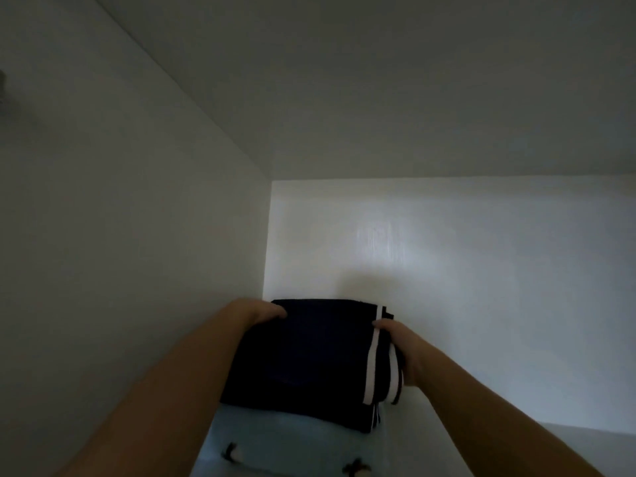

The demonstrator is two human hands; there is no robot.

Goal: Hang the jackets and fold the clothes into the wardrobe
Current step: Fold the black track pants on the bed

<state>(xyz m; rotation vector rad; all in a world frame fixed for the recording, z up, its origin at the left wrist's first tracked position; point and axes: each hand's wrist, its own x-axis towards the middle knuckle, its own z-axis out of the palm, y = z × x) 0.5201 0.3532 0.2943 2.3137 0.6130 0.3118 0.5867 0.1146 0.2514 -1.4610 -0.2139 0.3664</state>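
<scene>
Two hands, left (265,312), right (401,346), gripping navy garment (303,356), white wardrobe interior (481,270)

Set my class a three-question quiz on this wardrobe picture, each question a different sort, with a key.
1. True or false: the folded dark garment hangs on a hanger.
2. Which hand grips the edge with the white stripes? A. left hand B. right hand
3. Fill in: the pale blue garment lies ____ the dark one.
Key: 1 false; 2 B; 3 under.
</scene>
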